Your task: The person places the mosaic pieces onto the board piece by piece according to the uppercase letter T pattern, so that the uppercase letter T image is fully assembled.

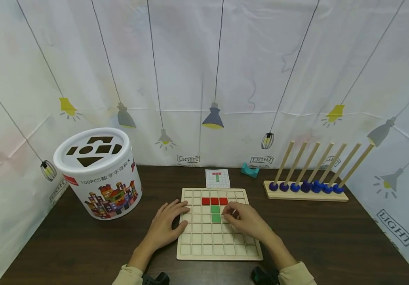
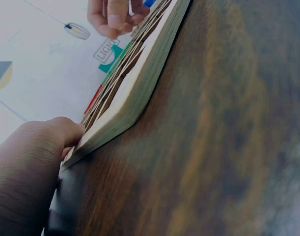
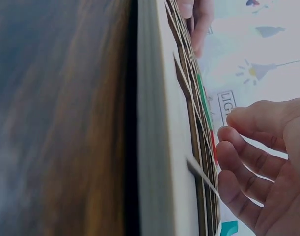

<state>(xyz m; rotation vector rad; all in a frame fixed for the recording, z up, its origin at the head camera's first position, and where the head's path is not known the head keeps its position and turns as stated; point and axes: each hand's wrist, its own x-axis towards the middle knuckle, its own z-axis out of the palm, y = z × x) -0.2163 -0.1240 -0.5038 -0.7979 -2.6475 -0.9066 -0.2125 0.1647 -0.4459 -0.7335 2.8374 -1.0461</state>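
Note:
A wooden grid board (image 1: 191,250) lies flat on the table. Three red square tiles (image 1: 214,201) form a row near its far side, and two green square tiles (image 1: 216,218) continue down from the middle one. My left hand (image 1: 166,222) rests at the board's left edge with fingers extended; in the left wrist view its thumb (image 2: 66,130) touches the board's side. Over the board's right part, my right hand (image 1: 245,218) hovers beside the green tiles, its fingers loosely bent. No piece shows between its thumb and fingers (image 3: 238,152) in the right wrist view.
A small pattern card (image 1: 222,180) lies just beyond the board, with a teal curved block (image 1: 250,170) to its right. A white lidded bucket (image 1: 109,190) stands at left. At right is a wooden peg rack (image 1: 305,194) with blue beads.

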